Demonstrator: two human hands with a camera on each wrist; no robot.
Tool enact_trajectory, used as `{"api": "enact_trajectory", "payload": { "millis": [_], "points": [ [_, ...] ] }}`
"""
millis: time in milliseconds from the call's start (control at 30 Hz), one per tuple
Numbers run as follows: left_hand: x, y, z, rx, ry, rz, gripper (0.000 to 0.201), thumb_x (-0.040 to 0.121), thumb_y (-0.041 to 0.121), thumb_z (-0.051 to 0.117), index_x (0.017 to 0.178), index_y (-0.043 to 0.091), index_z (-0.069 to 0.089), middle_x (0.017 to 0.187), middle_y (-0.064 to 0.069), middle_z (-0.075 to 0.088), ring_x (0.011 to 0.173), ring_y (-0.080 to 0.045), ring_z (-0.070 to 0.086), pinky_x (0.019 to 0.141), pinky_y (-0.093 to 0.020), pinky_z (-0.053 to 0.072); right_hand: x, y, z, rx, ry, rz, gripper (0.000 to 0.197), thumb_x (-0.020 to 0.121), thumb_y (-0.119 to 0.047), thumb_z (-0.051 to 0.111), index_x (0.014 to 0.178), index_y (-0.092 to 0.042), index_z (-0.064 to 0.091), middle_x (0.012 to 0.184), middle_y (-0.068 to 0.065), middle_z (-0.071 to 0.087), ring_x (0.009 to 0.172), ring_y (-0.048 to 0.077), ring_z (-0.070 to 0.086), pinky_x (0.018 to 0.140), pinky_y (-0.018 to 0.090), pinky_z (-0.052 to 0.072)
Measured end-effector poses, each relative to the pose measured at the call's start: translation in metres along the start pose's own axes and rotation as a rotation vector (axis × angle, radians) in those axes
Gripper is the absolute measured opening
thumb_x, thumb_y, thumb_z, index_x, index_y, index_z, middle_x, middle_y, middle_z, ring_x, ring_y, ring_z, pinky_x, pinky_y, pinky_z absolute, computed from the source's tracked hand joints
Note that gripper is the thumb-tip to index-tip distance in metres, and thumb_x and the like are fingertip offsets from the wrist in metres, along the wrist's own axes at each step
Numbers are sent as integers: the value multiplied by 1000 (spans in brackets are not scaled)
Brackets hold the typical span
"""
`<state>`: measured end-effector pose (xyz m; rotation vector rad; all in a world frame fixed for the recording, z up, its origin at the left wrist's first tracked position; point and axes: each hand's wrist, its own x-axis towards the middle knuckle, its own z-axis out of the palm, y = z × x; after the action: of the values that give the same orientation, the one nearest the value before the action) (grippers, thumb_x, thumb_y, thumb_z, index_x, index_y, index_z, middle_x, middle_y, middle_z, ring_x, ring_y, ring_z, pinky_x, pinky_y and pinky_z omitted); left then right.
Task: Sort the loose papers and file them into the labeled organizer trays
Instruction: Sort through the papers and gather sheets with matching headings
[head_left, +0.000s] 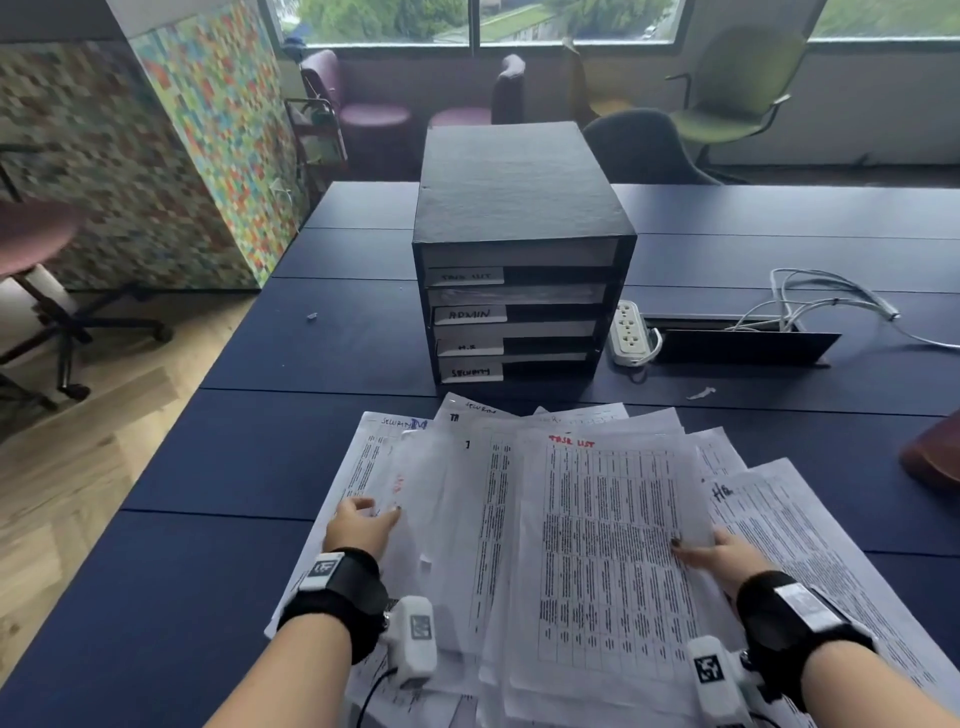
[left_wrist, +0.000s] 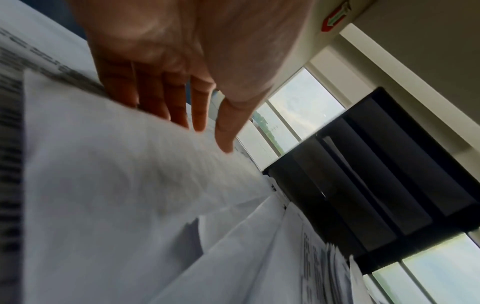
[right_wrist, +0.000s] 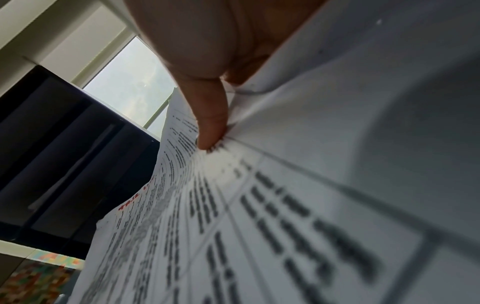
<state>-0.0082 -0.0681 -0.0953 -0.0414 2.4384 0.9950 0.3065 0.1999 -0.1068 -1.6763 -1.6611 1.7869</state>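
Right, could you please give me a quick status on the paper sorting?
Left hand flat on loose white papers. Right hand pinching red-headed task-list sheet. Black labeled organizer ahead, path unobstructed.

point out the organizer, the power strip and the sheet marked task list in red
organizer (head_left: 514, 182), head view, on its black top panel
power strip (head_left: 629, 330), head view, middle of its white socket face
task list sheet (head_left: 608, 545), head view, centre of its printed table

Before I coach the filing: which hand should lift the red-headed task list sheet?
Right hand: its thumb and fingers already pinch the task list sheet; left hand lies on other papers.
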Motion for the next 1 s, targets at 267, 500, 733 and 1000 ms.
{"api": "enact_trajectory", "payload": {
  "millis": [267, 500, 733, 1000],
  "points": [
    [-14, 23, -4, -18, -77, 196, 22, 82, 18, 70, 102, 8, 69, 88, -4, 68, 80, -21, 62, 72, -26, 47, 4, 4, -1, -43, -23, 17, 18, 74, 1, 72, 87, -7, 63, 81, 13, 67, 79, 29, 61, 88, 42, 46],
    [-30, 82, -51, -121, 93, 545, 8, 85, 19, 65, 77, 15, 65, 71, -5, 65, 66, -23, 56, 62, -33, 42, -3, 3, -1, -42, -1, -17, 13, 76, -1, 71, 83, -9, 63, 75, 10, 68, 75, 27, 61, 82, 40, 47],
    [-86, 130, -72, -563, -1, 871, 32, 86, 1, 63, 68, 28, 62, 60, 19, 60, 59, 6, 48, 61, -8, 41, -3, 5, -1, -27, 7, -9, 15, 75, 0, 71, 86, -8, 64, 78, 13, 69, 79, 30, 62, 90, 49, 47],
    [-61, 75, -36, -152, -360, 738, 40, 76, -6, 70, 68, 33, 76, 110, 14, 65, 112, -7, 55, 102, -35, 44, -10, -4, 0, 56, 3, -10, 18, 78, 6, 65, 94, -1, 61, 79, 13, 63, 71, 24, 57, 64, 30, 45]
  ]
}}
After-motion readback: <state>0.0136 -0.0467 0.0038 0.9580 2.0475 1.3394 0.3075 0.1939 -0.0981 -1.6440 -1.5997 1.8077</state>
